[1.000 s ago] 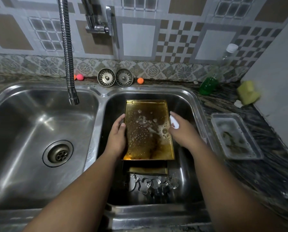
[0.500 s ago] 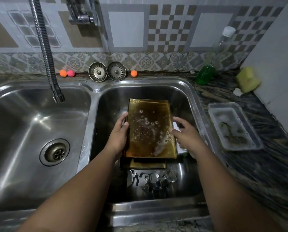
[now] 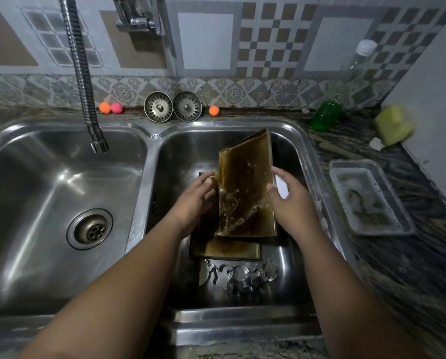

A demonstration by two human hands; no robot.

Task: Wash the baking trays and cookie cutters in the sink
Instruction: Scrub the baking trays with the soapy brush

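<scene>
In right basin [image 3: 191, 151]: left hand [image 3: 194, 200], right hand [image 3: 289, 200] grip tilted tray [image 3: 245, 182] edges.

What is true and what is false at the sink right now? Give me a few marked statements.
1. The left hand and the right hand both hold the top baking tray, tilted, in the right basin. True.
2. The cookie cutters lie on the counter. False: they lie in the right basin, nearer the camera than the trays.
3. A second baking tray lies flat beneath the held one. True.
4. The faucet spout hangs over the right basin. False: it hangs over the left basin.
</scene>
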